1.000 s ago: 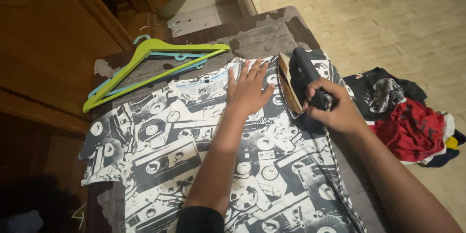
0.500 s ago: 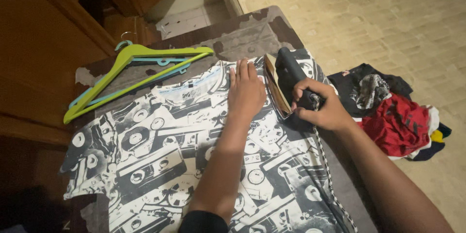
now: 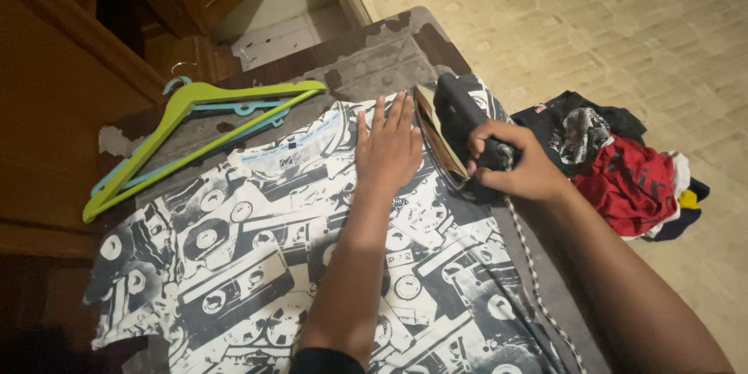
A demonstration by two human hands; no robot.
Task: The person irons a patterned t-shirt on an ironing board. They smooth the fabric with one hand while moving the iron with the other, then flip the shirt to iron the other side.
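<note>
- Head view: a black-and-white T-shirt (image 3: 265,257) printed all over with cassette tapes lies spread flat on the desk (image 3: 374,54), collar toward the far end, one sleeve hanging near the left edge.
- The left hand (image 3: 387,148) lies flat on the shirt just right of the collar, palm down, fingers straight and close together, gripping nothing.
- The right hand (image 3: 518,167) is clenched around the dark handle of a clothes iron (image 3: 456,128).
- The iron is tipped up on its side on the right shoulder of the shirt, its soleplate turned toward the left hand and just beside its fingertips; whether plate and fingers touch is hard to tell from this angle.
- A black-and-white braided cord (image 3: 538,280) runs from the iron's handle down the right side of the shirt toward the near edge.
- The desk surface is worn, with grey patches showing through the dark brown at the far end.
- Two plastic hangers lie stacked on the desk beyond the shirt's left shoulder: a lime-green hanger (image 3: 187,128) on top of a teal hanger (image 3: 249,107), their hooks pointing to the far left.
- On the tiled floor (image 3: 592,23) to the right of the desk sits a heap of clothes (image 3: 623,175), black, red, white and a little yellow.
- Wooden cabinet doors (image 3: 54,70) stand along the left side.
</note>
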